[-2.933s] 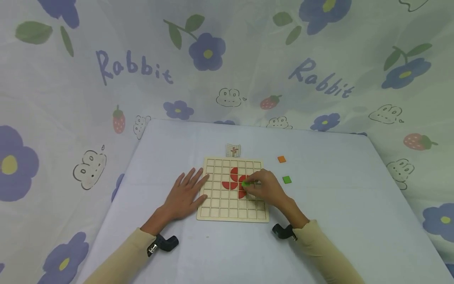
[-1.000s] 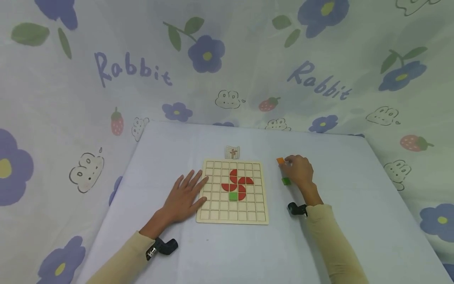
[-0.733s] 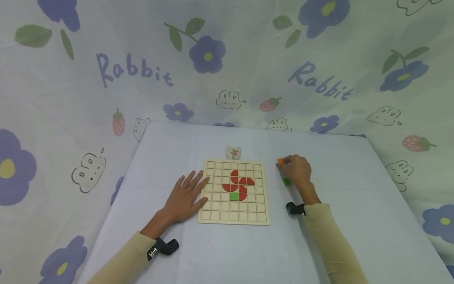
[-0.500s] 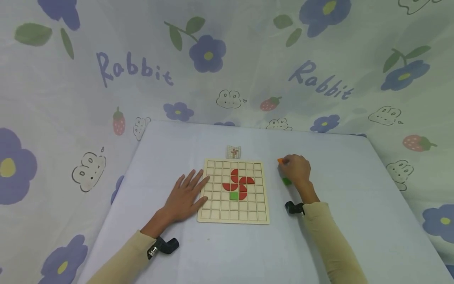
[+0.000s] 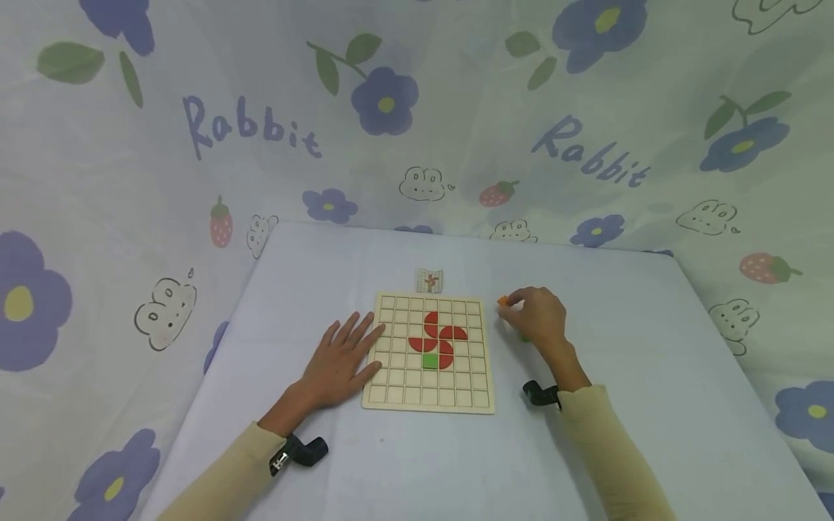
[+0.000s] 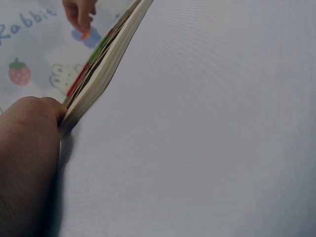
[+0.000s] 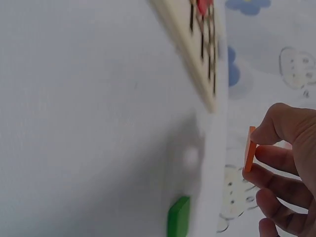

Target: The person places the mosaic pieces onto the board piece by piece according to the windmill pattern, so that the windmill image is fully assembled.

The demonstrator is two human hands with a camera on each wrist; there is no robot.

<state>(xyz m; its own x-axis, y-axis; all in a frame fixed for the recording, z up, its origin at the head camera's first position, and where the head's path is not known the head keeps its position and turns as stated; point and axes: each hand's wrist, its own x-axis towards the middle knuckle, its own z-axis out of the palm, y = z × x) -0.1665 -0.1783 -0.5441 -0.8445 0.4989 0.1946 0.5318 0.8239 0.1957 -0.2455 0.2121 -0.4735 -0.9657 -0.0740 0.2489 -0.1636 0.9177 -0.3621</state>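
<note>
My right hand (image 5: pixel 539 318) pinches an orange square tile (image 7: pixel 250 149) between thumb and fingers, lifted above the table just right of the wooden grid board (image 5: pixel 397 394). Flat and spread, my left hand (image 5: pixel 335 365) rests at the board's left edge, fingertips touching it. Four-blade pinwheel shapes in red, the red pieces (image 5: pixel 426 344), lie in the middle of the grid. Below them a green square tile (image 5: pixel 430 361) fills one cell. Another green tile (image 7: pixel 178 217) lies on the table beneath my right hand, mostly hidden by it in the head view.
Behind the board lies a small pattern card (image 5: pixel 430 281) showing a red pinwheel on a grid. The white-covered table (image 5: pixel 417 470) meets a patterned cloth (image 5: pixel 456 94) at its back and sides.
A green tile has gone from my right hand into the grid. My right hand then moved to the orange tile, took hold of it and lifted it slightly leftward. My left hand stayed put.
</note>
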